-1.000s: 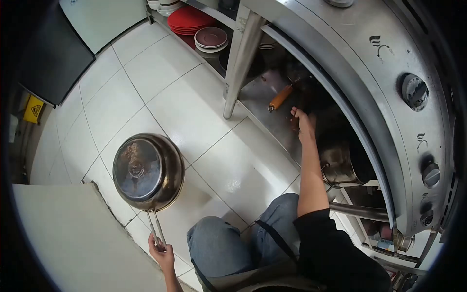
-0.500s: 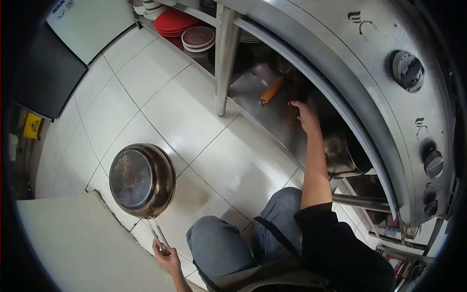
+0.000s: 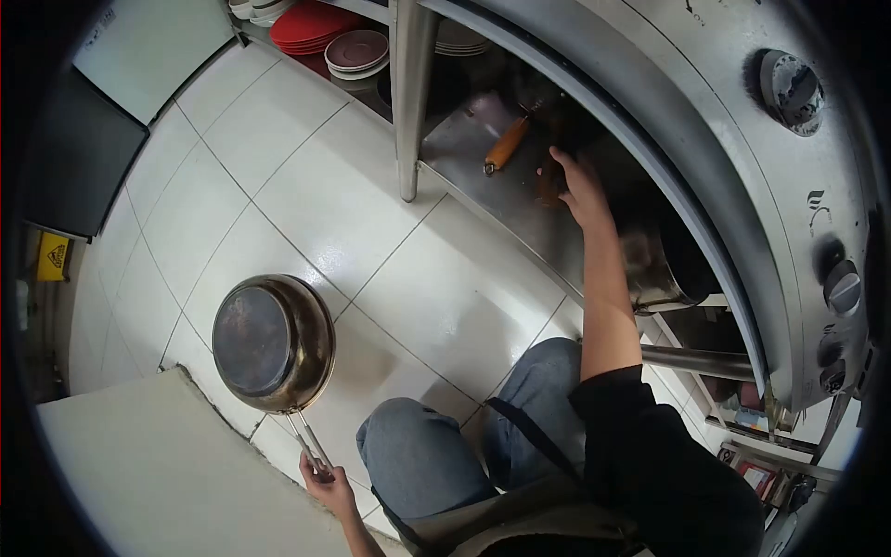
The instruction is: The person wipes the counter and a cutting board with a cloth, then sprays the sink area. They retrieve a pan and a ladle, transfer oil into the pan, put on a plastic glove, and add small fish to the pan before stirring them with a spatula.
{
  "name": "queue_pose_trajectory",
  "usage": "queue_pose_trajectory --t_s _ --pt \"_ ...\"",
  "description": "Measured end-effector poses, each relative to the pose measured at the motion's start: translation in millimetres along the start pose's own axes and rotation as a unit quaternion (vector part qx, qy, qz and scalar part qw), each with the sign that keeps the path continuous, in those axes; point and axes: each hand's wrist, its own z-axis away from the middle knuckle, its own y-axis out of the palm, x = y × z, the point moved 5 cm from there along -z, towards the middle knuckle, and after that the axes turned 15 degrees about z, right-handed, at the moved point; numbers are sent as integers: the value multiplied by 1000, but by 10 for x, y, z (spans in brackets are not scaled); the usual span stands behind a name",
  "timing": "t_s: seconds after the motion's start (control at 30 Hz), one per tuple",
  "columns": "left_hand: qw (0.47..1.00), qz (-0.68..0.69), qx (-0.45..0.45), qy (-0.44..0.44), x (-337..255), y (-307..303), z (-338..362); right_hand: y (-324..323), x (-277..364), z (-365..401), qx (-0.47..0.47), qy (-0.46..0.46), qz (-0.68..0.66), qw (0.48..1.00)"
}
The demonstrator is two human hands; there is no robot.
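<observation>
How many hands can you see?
2. The left hand holds the pan by its handle over the floor; the right hand reaches onto the low metal shelf. No others show.

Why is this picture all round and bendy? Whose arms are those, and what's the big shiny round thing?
The camera sits on a person's head and looks down, so you see their own arms and their knees in jeans. Its lens bends the edges, which makes everything look round. There is only this one view. The left hand grips the thin metal handle of a pan, whose dark underside faces us above the white tiled floor. The right hand reaches onto a low steel shelf under a big cooker with knobs. I cannot tell whether it grips anything there. On that shelf are a tool with an orange handle and a metal pot. Further back is a stack of red plates.
</observation>
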Motion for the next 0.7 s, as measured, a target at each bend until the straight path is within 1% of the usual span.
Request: queue_pose_trajectory --t_s 0.07,0.13,0.2,0.23,0.3,0.33,0.4,0.43,0.47,0.5,0.53,0.57,0.6,0.63,0.67,0.7 --pt "999 -29 -2 -27 14 -20 14 -30 -19 -22 9 6 15 1000" --pt "999 -23 -9 -22 34 -23 20 -42 -75 -86 20 12 29 999" --pt "1000 -19 -15 -15 59 -31 14 -16 -70 -71 36 22 -7 999" --pt "1000 -10 -16 -4 67 -35 10 -8 -32 -17 35 22 -8 999" --pt "1000 -3 -14 6 119 -51 3 -33 27 112 -12 26 -11 1000" --pt "1000 -1 -15 9 158 -48 -3 -44 18 103 -13 27 -12 999" --pt "1000 1 -17 12 136 -18 4 -45 -28 49 2 48 -61 997" --pt "997 43 -27 -51 101 62 23 -74 -90 -10 3 48 -61 997" --pt "989 84 -37 -114 109 139 42 -89 -140 -66 24 34 -54 998" --pt "988 106 -27 -108 122 201 39 -55 -80 -30 45 21 -47 998" --pt "988 108 -29 -108 123 238 38 -35 -38 11 47 19 -45 998" --pt "968 207 -13 -142 141 301 43 -59 -31 74 8 32 -35 999" --pt "937 302 4 -173 136 372 45 -66 1 157 -31 46 -26 998" --pt "913 361 21 -186 48 471 67 -102 -128 74 -27 44 -25 998" --pt "914 363 17 -182 -57 511 63 -197 -179 -45 -72 -88 67 991" --pt "873 434 15 -222 -134 582 67 -208 -124 -82 -115 -220 155 956"
